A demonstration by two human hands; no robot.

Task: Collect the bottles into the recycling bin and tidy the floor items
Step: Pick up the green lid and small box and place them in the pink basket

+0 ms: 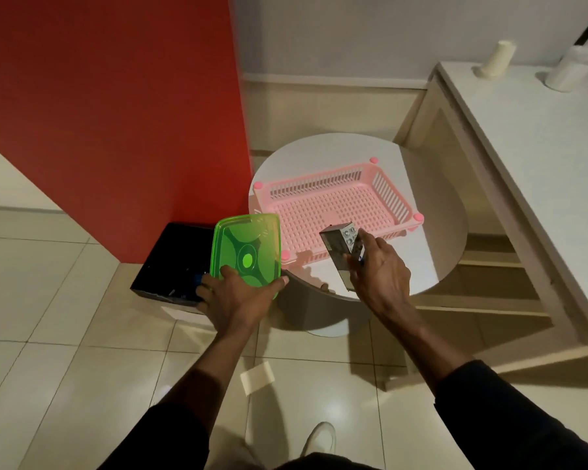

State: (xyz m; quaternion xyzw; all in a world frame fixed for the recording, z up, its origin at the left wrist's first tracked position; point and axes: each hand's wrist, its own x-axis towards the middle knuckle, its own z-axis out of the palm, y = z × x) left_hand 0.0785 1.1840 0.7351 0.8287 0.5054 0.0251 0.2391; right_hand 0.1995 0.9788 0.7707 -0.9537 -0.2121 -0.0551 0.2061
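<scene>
My left hand (236, 298) grips the near edge of a translucent green plastic lid (246, 247), held up between the black bin and the round table. My right hand (381, 273) holds a small dark carton (338, 247) with grey print, tilted above the near rim of the pink slatted basket (330, 205). The basket has nothing in it and sits on the white round table (435, 239). A black square bin (170, 259) stands on the floor against the red wall, with blue and dark items dimly visible inside.
A red wall panel (116, 113) rises at the left. A beige desk with open shelves (523, 164) stands on the right, bearing a paper cup (496, 59) and a white roll (571, 67). A scrap of paper (257, 376) lies on the tiled floor near my shoe (319, 439).
</scene>
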